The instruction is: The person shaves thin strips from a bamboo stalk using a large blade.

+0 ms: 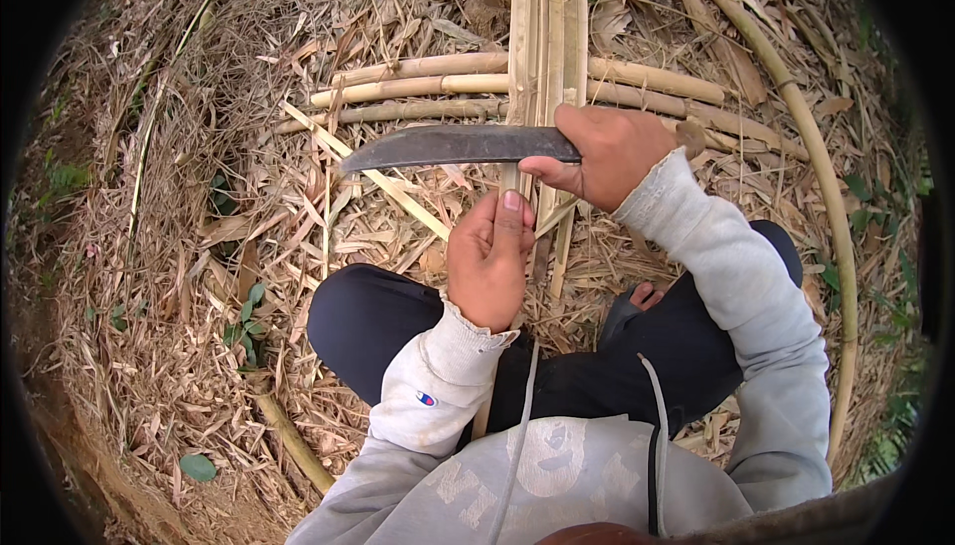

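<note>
My right hand (619, 155) is wrapped round the handle end of a machete (448, 147), its thumb stretched along the near side of the blade. The dark blade lies level across the view, its curved tip to the left. Just below it, my left hand (487, 265) pinches a thin split bamboo strip (509, 177) between thumb and fingers. The blade crosses over this strip; whether it touches the strip I cannot tell. Long split bamboo lengths (547, 28) run away from me under the machete, resting across several round bamboo poles (423, 90).
A long curved bamboo pole (821, 147) lies along the right side. One loose pale strip (408, 204) slants across shavings left of my left hand. Dry leaves and chips (199, 276) cover the ground. My bent knees (363, 324) flank the work, and a short pole (293, 444) lies lower left.
</note>
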The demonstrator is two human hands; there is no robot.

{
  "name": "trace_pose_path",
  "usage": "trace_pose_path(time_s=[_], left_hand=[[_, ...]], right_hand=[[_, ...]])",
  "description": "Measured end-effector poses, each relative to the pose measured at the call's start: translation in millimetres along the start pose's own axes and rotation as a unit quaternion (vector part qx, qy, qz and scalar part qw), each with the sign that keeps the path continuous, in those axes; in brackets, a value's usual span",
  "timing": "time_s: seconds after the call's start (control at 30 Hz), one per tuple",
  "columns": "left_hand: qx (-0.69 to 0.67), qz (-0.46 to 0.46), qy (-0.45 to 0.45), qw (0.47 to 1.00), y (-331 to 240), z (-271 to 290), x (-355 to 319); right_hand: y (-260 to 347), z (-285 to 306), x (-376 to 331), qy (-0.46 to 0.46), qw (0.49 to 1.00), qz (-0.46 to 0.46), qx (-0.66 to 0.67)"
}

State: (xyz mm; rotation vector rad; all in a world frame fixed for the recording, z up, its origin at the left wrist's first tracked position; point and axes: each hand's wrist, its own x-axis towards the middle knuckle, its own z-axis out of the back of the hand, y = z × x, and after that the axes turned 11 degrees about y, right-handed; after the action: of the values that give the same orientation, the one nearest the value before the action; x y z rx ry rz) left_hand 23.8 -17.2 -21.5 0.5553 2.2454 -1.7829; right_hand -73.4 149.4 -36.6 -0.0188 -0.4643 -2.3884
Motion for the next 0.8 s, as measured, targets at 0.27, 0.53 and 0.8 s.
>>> trace_pose_path(time_s=[0.27, 0.53, 0.8], left_hand=[[0.016, 0.015, -0.009, 1.000, -2, -4, -10], [0.076, -0.037, -0.037, 0.996, 1, -7, -5], [0.104, -0.045, -0.050, 0.992, 7, -6, -8]], right_hand=[[-1, 12, 1, -0.007, 0.999, -0.031, -0.004], [0, 6, -1, 0.020, 1.000, -0.003, -0.007], [10, 6, -9, 0.034, 0.999, -0.009, -0.007]])
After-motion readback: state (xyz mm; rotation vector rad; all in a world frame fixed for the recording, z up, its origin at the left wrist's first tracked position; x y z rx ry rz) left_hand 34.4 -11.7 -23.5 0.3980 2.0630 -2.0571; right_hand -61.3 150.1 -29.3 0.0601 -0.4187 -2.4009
